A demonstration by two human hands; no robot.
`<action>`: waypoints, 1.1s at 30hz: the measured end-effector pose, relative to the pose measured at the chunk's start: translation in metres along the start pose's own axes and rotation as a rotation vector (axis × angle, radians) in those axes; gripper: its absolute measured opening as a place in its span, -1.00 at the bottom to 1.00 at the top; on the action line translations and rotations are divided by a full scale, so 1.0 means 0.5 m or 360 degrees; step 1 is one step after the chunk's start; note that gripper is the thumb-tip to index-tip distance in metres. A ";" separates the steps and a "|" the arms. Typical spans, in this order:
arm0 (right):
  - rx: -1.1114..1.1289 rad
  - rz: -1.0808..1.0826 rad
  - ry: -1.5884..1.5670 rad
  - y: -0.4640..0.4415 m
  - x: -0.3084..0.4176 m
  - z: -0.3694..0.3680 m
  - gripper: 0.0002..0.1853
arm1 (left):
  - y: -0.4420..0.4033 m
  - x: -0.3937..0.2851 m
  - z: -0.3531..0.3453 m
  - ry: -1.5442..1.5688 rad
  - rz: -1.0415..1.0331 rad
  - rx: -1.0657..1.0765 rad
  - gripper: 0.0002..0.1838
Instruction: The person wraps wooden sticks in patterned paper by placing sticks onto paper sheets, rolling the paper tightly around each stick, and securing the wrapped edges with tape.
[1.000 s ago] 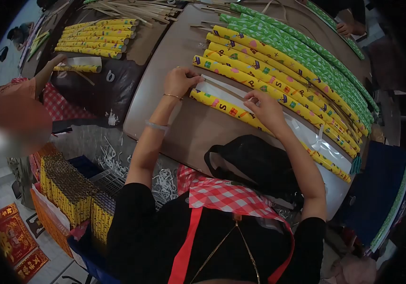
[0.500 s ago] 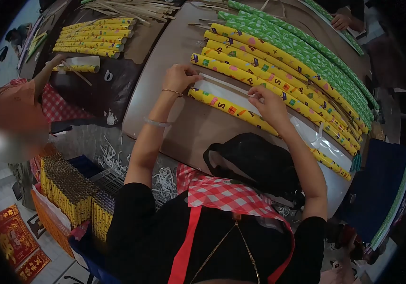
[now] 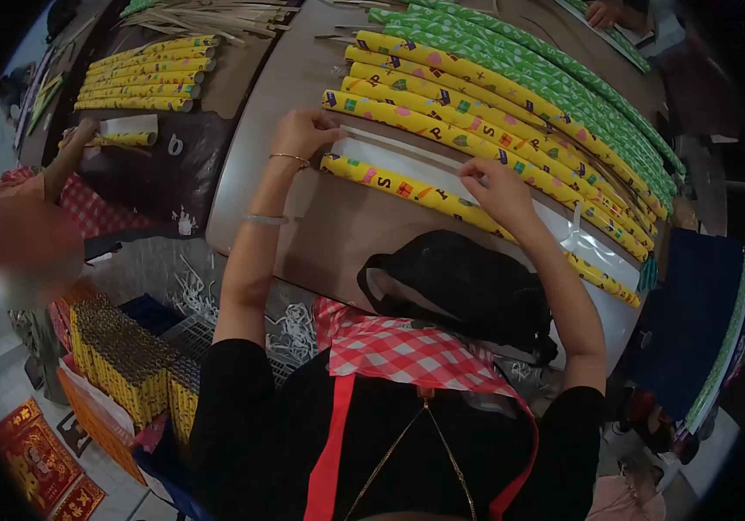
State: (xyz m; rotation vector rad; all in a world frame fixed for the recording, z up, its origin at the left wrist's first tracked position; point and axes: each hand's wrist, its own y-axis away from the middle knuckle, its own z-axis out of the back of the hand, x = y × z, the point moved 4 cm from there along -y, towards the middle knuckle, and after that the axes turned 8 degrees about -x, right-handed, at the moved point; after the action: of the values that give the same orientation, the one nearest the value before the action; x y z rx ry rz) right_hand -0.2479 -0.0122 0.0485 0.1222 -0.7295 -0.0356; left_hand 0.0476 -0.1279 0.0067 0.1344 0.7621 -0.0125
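Note:
A partly unrolled sheet of yellow printed wrapping paper (image 3: 407, 187) lies before me, its white underside (image 3: 390, 154) showing beyond the rolled part. Along its far edge runs a thin pale strip (image 3: 403, 148); its exact kind is unclear. At the strip's left end my left hand (image 3: 305, 139) is closed in a pinch. My right hand (image 3: 501, 193), thumb and forefinger together, pinches at the strip further right, above the white underside. Just beyond lie several finished-looking yellow rolls (image 3: 442, 128) side by side.
Green rolls (image 3: 520, 69) lie at the far side, with thin sticks poking out. A black bag (image 3: 455, 282) sits at the near table edge. To the left, a co-worker's hand (image 3: 82, 133) is at another yellow roll (image 3: 134, 139). Stacked yellow rolls (image 3: 116, 356) stand below left.
The view has shifted, so the table appears further left and slightly higher. My right hand has slid a little rightward along the strip; my left stays at its end. The co-worker's hand has moved.

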 end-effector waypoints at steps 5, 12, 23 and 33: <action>0.0011 -0.0078 0.0067 0.005 -0.007 0.004 -0.82 | -0.002 0.004 -0.002 0.0036 -0.0016 0.0015 -0.70; -0.0031 -0.0016 0.0138 0.000 -0.006 0.003 -0.82 | -0.007 0.013 -0.006 0.0133 0.0011 0.0015 -0.70; -0.0089 -0.0010 0.0236 -0.009 -0.013 -0.008 -0.82 | 0.002 -0.006 0.001 0.0107 0.0038 0.0046 -0.73; -0.0159 0.0083 0.0375 -0.010 -0.004 -0.010 -0.84 | 0.007 -0.020 0.009 0.0055 0.0067 0.0050 -0.74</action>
State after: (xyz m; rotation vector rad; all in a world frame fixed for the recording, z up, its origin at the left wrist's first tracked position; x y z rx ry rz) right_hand -0.2458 -0.0164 0.0429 0.0114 -0.4943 -0.0072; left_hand 0.0435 -0.1256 0.0174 0.1807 0.7935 0.0176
